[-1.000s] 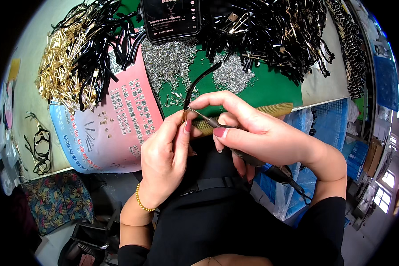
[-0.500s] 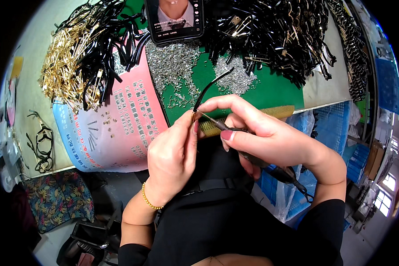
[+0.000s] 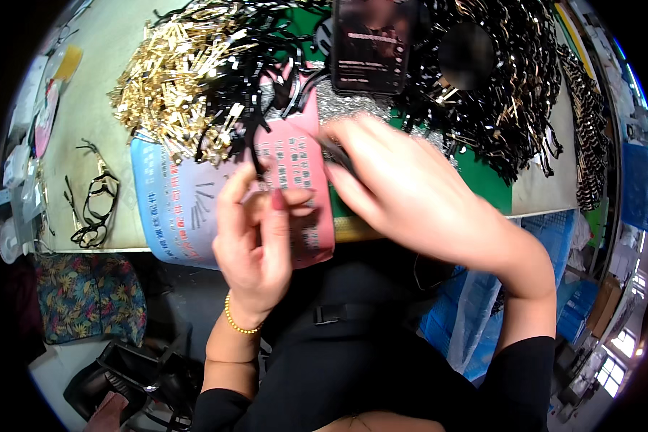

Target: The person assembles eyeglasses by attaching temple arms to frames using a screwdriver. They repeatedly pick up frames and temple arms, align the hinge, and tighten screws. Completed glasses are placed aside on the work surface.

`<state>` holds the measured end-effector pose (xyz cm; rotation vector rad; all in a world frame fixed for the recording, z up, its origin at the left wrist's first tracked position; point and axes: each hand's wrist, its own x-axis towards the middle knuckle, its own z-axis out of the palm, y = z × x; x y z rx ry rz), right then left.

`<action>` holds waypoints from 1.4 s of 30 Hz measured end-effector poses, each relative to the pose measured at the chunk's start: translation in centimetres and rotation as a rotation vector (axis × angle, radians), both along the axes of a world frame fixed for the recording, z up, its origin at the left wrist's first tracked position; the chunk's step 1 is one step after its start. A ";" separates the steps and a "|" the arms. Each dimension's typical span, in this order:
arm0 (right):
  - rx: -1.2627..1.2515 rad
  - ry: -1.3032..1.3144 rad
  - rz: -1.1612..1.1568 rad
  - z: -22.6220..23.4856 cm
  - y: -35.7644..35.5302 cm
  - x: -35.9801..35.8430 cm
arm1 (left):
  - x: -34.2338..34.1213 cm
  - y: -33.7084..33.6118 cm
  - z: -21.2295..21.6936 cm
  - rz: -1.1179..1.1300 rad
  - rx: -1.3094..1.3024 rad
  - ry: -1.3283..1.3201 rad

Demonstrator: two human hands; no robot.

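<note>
The left hand is raised in front of the bench with its fingers curled and the thumb pressed toward them, pinching something too small and hidden to make out. The right hand reaches across from the right, blurred, its fingers closed around a thin dark piece that shows only as a short black sliver at the fingertips, just right of the left hand's fingertips. The two hands are close together but whether they touch cannot be told. Behind the left fingers lies a printed card, blue on its left part and pink on its right, hanging a little over the bench edge. Beyond the fingertips, toward the far left, is a heap of gold metal strips mixed with black strips. Straight beyond the right fingers stands a phone with a dark screen, and to its right a big tangle of black wire parts spreads over a green mat. Far to the left of the left hand, a pair of black spectacle frames rests on the bench. A gold bead bracelet circles the left wrist.
</note>
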<state>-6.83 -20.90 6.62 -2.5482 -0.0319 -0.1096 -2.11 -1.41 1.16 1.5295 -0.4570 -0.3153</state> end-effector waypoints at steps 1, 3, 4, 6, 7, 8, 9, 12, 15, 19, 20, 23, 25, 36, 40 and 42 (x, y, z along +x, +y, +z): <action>-0.145 -0.080 -0.002 -0.7 0.5 2.9 | 0.3 0.4 0.1 -0.086 -0.037 -0.027; -0.363 -0.093 -0.079 -1.3 1.4 7.4 | 0.9 0.8 -0.1 -0.063 -0.154 -0.147; -0.445 -0.063 -0.116 -1.5 1.7 8.8 | 1.7 1.5 0.1 -0.026 -0.151 -0.226; -0.453 0.003 -0.126 -2.1 1.3 9.8 | 5.1 3.5 0.6 0.218 0.247 -0.539; -0.415 0.052 -0.114 -2.1 1.3 10.2 | 6.7 4.6 0.3 0.326 0.226 -0.470; -0.356 0.106 -0.089 -1.5 1.8 10.3 | 8.6 6.2 0.7 0.451 0.404 -0.514; -0.310 0.122 -0.101 -1.1 1.8 10.0 | 10.4 7.6 1.0 0.503 0.534 -0.455; -0.098 0.186 -0.128 0.9 1.5 8.2 | 14.6 8.7 1.6 0.531 0.813 -0.402; 0.335 0.276 -0.103 2.8 0.0 5.4 | 17.2 8.0 1.0 0.454 1.039 -0.686; 0.938 0.602 -0.204 4.2 -1.3 1.8 | 20.2 8.0 -0.3 0.303 1.033 -0.565; 0.992 0.647 -0.221 4.4 -1.6 1.0 | 20.7 8.4 -0.5 0.290 1.017 -0.625; 1.216 0.645 -0.285 3.2 -2.3 -1.2 | 20.1 8.2 -0.2 0.342 1.050 -0.584; 1.256 0.617 -0.285 3.1 -2.8 -2.4 | 19.3 7.9 0.2 0.387 1.091 -0.581; 0.924 0.455 -0.386 3.5 -5.0 -5.5 | 19.3 8.8 -0.3 0.457 1.036 -0.585; -0.066 0.130 -0.702 2.9 -7.7 -6.7 | 17.4 9.4 1.7 0.575 1.028 -0.605; -0.340 -0.108 -0.671 1.6 -9.7 -7.8 | 15.8 8.9 2.3 0.614 0.935 -0.583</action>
